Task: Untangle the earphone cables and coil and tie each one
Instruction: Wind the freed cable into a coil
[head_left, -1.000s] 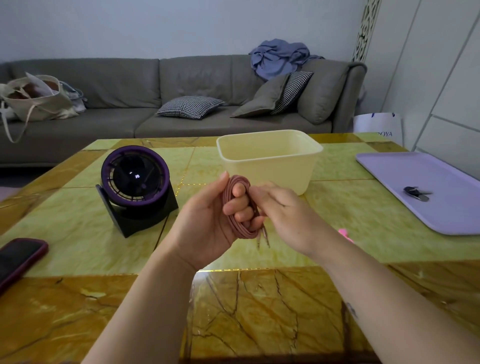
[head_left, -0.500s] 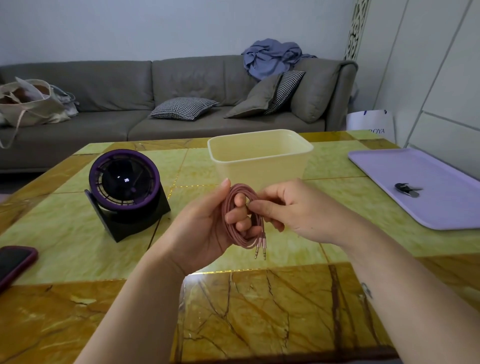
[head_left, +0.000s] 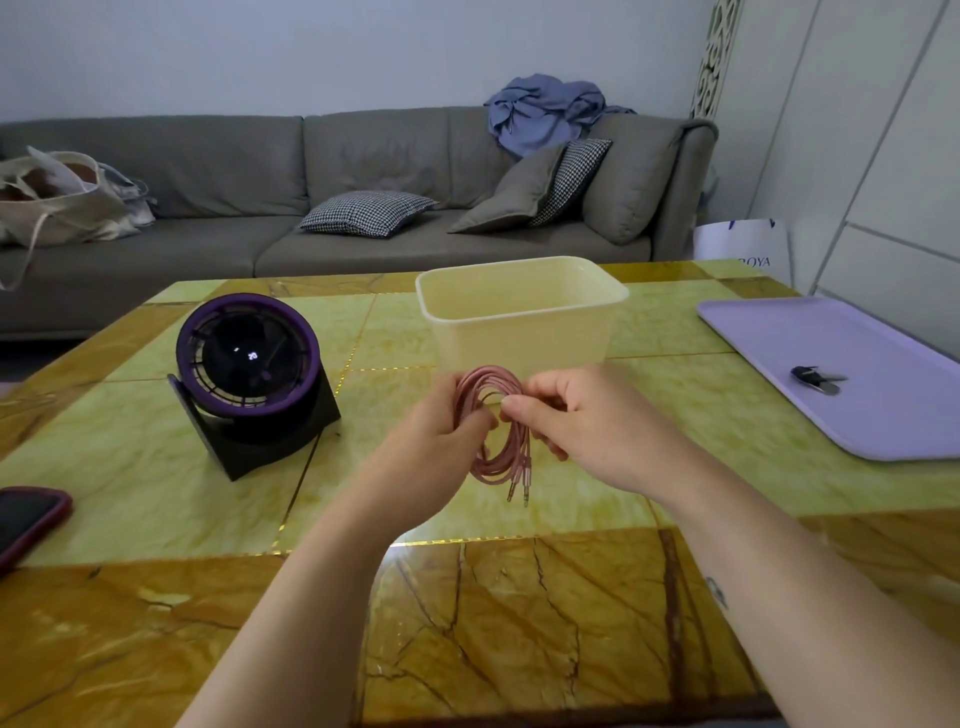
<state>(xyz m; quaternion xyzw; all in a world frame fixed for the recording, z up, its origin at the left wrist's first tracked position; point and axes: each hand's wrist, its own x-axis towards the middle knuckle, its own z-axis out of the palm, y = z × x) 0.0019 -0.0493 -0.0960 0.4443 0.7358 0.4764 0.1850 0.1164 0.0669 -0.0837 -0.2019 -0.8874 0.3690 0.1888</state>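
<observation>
A pink cable (head_left: 500, 457) is wound into a loose coil of several loops and held above the table, just in front of the cream tub. My left hand (head_left: 441, 436) grips the coil's left side with its fingers curled through the loops. My right hand (head_left: 582, 426) pinches the coil's right side between thumb and fingertips. Two metal plug ends hang down below the coil. Part of the coil is hidden behind both hands.
A cream plastic tub (head_left: 519, 317) stands mid-table behind the hands. A purple-rimmed black desk fan (head_left: 249, 379) sits at the left, a phone (head_left: 26, 519) at the left edge. A lilac tray (head_left: 852, 374) with a small dark clip (head_left: 818, 379) lies at the right. A grey sofa stands behind.
The coil has turned to face me more and its loops have spread. My right hand has shifted from the middle to the coil's right side. The plug ends now hang lower.
</observation>
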